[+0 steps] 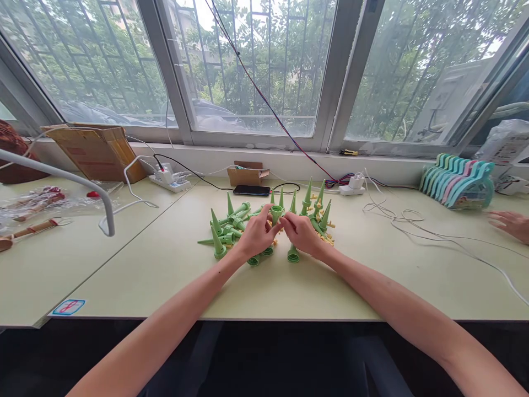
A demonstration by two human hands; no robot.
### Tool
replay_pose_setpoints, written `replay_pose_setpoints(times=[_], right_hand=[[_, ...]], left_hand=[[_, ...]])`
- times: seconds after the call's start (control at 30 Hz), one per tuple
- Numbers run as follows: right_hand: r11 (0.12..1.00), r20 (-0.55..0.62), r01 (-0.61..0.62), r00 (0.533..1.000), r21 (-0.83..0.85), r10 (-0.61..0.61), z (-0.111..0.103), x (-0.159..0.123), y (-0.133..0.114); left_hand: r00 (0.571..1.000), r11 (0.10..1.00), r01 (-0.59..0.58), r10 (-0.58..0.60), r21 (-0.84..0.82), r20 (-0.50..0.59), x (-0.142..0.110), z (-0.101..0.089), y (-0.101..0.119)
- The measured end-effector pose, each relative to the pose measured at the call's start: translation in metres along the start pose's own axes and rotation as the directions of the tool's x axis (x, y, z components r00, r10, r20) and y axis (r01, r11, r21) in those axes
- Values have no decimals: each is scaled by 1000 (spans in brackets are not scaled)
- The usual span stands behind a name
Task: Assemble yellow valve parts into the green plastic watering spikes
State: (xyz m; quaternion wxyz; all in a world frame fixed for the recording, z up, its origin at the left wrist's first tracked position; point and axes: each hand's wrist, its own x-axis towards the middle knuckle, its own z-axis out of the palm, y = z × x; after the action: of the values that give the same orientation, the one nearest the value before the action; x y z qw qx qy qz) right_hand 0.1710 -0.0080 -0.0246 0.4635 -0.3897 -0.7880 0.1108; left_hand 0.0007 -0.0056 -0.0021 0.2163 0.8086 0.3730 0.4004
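A heap of green cone-shaped plastic spikes [231, 223] lies in the middle of the pale table [165, 275], with small yellow parts [327, 239] at its right side. My left hand [256, 236] pinches a green spike [276, 213] by its round open end, held just above the heap. My right hand [301, 232] meets it from the right, fingers curled and pinched against the same piece. More spikes [316, 207] stand upright behind my right hand.
A black phone [251, 190] and a small cardboard box [247, 175] lie behind the heap. Power strips [169, 179] and white cables [413, 220] cross the table. Teal hangers [457, 181] stand at the right, near another person's hand [510, 224]. A cardboard box [97, 151] sits at the left.
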Motion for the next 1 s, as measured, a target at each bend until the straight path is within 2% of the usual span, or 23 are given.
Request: replay_pose_setpoints(times=[1.0], right_hand=[[977, 31, -120, 993, 174, 116, 0, 1, -2]], left_hand=[[1000, 997, -17, 18, -69, 15, 1, 1, -6]])
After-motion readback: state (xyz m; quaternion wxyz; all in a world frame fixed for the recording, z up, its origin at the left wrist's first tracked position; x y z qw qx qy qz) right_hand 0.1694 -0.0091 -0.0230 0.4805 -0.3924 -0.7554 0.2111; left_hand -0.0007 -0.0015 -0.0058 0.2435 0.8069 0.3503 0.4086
